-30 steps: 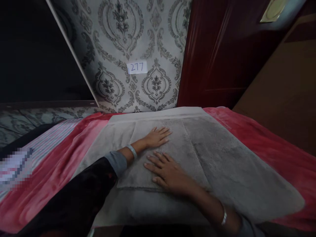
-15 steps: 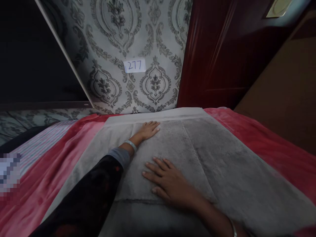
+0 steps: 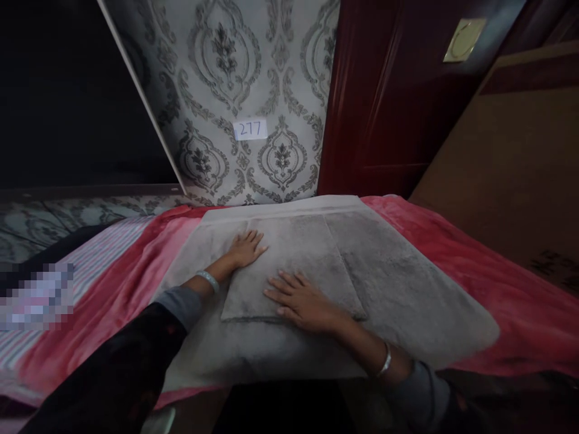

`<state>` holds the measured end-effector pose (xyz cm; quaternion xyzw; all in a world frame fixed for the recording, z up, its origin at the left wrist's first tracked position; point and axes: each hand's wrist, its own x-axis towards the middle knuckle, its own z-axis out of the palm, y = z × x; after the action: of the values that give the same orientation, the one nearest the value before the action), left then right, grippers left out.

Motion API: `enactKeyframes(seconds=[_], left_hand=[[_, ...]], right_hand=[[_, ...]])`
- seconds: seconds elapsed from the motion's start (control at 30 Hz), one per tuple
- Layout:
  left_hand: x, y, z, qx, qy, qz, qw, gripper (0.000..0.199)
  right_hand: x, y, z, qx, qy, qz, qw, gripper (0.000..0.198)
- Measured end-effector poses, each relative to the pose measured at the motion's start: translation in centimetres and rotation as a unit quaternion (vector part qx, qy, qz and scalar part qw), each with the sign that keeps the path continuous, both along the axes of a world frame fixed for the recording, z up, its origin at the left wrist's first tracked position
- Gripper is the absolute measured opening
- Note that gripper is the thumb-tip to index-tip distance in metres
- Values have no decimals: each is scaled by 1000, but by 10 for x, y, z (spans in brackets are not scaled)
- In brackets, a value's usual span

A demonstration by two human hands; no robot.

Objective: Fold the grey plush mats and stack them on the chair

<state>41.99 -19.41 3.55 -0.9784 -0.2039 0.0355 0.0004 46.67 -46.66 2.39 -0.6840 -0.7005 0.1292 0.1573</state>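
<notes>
Grey plush, short-piled by its look: a narrower panel (image 3: pixel 312 247) lies flat on a wider grey sheet (image 3: pixel 416 301), mid-frame, with red blanket (image 3: pixel 452 241) showing beneath from 1 to 4 o'clock and again toward 8 and 9. Pale strip (image 3: pixel 289 208) borders the sheet at 12 o'clock.

Left hand (image 3: pixel 246 248): palm down at about 10 o'clock on the panel, fingers spread, pinching nothing. Right hand (image 3: pixel 303 301): nearer 5 o'clock, close to the front edge, also flat with fingers apart. Both appear to rest on the pile; how hard they press, cannot tell.

Handling, judged by eye: soft and limp, little stiffness, likely light for its spread, nothing fragile. Pile probably grips skin well enough, but layers may slide or ruck if pushed sideways. Front edge at 6 o'clock looks thick, perhaps a fold. Best hold: both front corners, near 4 and 8 o'clock, thumb above, fingers under all layers. One-handed lifting from the middle would likely let it sag.
</notes>
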Motion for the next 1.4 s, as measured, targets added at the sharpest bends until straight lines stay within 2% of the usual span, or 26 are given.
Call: enactKeyframes(seconds=[0.07, 0.13, 0.23, 0.3, 0.37, 0.43, 0.6, 0.7, 0.77, 0.9, 0.97, 1.1, 1.27, 1.4], left_hand=[[-11, -5, 5, 8, 4, 8, 1000, 62], [-9, -12, 14, 10, -5, 19, 1000, 60], [13, -28, 33, -12, -32, 32, 999, 58], [34, -37, 44, -28, -58, 47, 997, 59], [53, -43, 46, -32, -88, 63, 994, 60], [64, -46, 36, -34, -104, 66, 992, 60], [71, -41, -9, -25, -107, 33, 993, 59], [71, -38, -20, -25, -113, 30, 993, 59], [71, -36, -20, -26, -118, 40, 992, 61], [64, -32, -15, -14, -121, 96, 988, 70], [56, -30, -12, -11, -106, 115, 988, 72], [31, -27, -9, -24, -71, 109, 991, 73], [-11, -27, -11, -18, -65, 86, 994, 65], [-43, -31, -1, -31, -25, 87, 995, 63]], right_hand=[[3, 0, 9, -10, 36, 20, 999, 51], [17, 9, 24, 8, 62, -9, 998, 48], [53, 39, 52, 65, 14, -157, 985, 50], [78, 64, 66, 76, -45, -266, 960, 56], [96, 87, 69, 69, -88, -347, 931, 59], [105, 104, 59, 62, -119, -373, 918, 58], [108, 118, 10, 18, -131, -305, 943, 54], [113, 118, -4, 16, -121, -304, 945, 54], [118, 117, -5, 17, -117, -327, 938, 55], [126, 107, -5, 13, -115, -422, 899, 66], [128, 97, -5, -5, -115, -443, 889, 68], [123, 71, -9, -26, -116, -444, 888, 66], [116, 25, -22, -38, -117, -455, 882, 62], [113, -11, -22, -74, -93, -440, 890, 63]])
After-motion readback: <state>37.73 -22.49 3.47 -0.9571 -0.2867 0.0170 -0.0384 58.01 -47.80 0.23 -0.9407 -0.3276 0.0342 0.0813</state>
